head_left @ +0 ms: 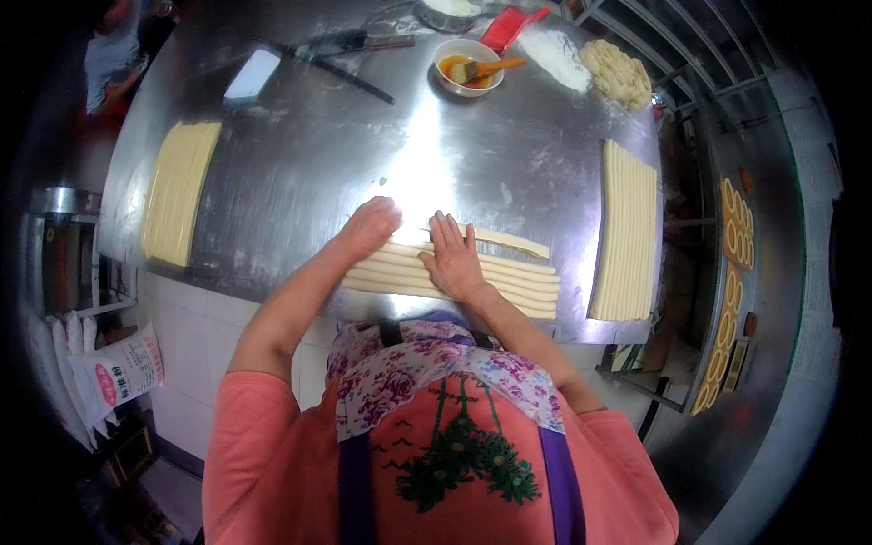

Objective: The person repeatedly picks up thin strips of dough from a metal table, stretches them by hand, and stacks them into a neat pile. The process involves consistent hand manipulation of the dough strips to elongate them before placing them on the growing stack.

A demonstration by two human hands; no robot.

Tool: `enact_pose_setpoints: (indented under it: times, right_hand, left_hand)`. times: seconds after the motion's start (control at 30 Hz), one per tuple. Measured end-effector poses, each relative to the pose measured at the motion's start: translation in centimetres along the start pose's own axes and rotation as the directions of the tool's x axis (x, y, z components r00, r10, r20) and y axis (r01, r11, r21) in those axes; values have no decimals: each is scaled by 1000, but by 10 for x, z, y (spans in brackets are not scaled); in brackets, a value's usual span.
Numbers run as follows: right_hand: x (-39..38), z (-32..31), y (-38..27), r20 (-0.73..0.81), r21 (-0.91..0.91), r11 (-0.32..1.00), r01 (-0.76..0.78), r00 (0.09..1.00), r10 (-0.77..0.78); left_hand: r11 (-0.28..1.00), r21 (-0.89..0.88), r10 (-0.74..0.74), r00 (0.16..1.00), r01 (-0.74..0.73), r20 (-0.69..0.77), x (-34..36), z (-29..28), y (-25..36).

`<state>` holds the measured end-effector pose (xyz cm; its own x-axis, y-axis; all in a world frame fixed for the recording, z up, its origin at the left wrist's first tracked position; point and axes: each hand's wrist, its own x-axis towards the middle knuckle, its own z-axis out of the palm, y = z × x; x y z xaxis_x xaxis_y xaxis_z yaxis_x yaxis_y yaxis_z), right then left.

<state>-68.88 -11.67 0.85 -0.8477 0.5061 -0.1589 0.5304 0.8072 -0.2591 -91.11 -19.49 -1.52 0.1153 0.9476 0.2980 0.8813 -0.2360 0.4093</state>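
Several long pale dough strips lie side by side near the front edge of a steel table. My right hand rests flat with fingers spread on top of them. My left hand is curled at the left end of the far strip, fingers bent down onto the dough. One thinner strip lies slightly apart behind the bundle.
Batches of laid-out dough strips sit at the table's left and right. At the back are a white bowl with orange liquid and a brush, a lump of dough, flour, a long knife. Ring-shaped pastries fill trays at right.
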Motion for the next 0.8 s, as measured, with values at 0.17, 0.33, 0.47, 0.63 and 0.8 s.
enact_pose_setpoints:
  times: [0.17, 0.33, 0.47, 0.63, 0.8]
  right_hand:
    - [2, -10, -4, 139, 11, 998, -60, 989, 58]
    - [26, -19, -7, 61, 26, 998, -55, 997, 53]
    - [63, -13, -7, -68, 220, 975, 8, 998, 7]
    - [69, -20, -26, 38, 354, 934, -46, 999, 35]
    - [73, -3, -29, -197, 338, 932, 128, 978, -63]
  left_hand:
    - [996, -80, -59, 993, 51, -102, -23, -14, -9]
    - [982, -170, -101, 990, 83, -102, -23, -17, -13]
    - [824, -351, -413, 896, 444, 163, -5, -18, -21]
    - [923, -244, -260, 950, 297, 172, -11, -4, -33]
    - [913, -227, -329, 941, 338, 76, -13, -2, -23]
